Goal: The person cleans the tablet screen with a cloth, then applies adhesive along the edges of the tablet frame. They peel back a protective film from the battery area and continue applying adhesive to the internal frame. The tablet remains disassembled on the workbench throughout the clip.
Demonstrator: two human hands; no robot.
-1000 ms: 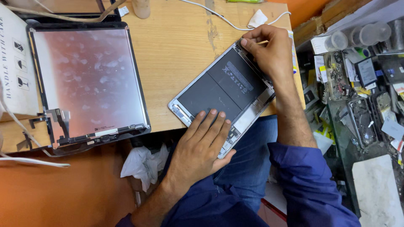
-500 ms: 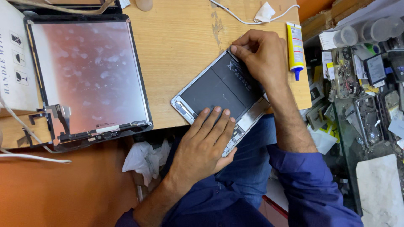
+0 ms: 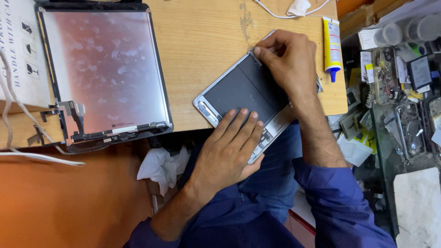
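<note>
Both hands press the opened tablet [image 3: 243,89]: left hand [image 3: 229,149] flat, right hand [image 3: 289,62] pinching its top edge

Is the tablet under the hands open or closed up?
Open. The tablet shell shows dark internals, no screen on it; a detached screen panel lies separately, metal back up.
</note>
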